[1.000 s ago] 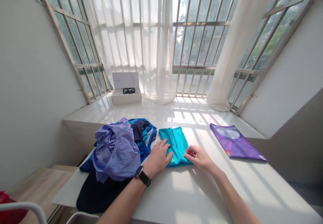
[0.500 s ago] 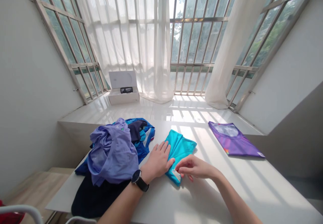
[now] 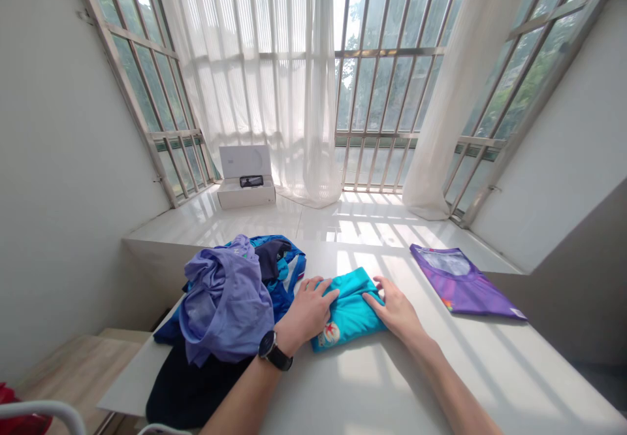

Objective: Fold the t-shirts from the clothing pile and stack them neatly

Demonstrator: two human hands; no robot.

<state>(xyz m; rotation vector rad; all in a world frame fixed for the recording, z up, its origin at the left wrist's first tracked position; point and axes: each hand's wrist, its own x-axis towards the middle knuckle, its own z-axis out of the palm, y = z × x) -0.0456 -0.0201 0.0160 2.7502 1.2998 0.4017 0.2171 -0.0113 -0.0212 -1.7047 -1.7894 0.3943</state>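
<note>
A folded teal garment (image 3: 360, 321) lies on the white table in front of me, with a pale round print bearing a red mark at its near left corner. My left hand (image 3: 307, 311), a black watch on its wrist, rests along the left edge, fingers outstretched and thumb on the cloth. At the opposite edge, my right hand (image 3: 399, 311) touches the fabric with thumb and forefinger apart. Beside my left forearm is a loose pile with a lavender shirt (image 3: 228, 311) on top, blue and dark clothing (image 3: 274, 255) behind it and a black cloth (image 3: 196, 389) beneath.
A folded purple shirt (image 3: 465, 285) lies at the right of the white table (image 3: 529, 376). On the window ledge stands an open white box (image 3: 247, 194) with a dark device (image 3: 251, 181) in it. White curtains (image 3: 304, 95) hang before barred windows. A white curved rail (image 3: 44, 409) shows lower left.
The teal garment has turned and now lies wider, its print facing up. My right hand has moved from its near corner to its right edge; my left has shifted to the left edge.
</note>
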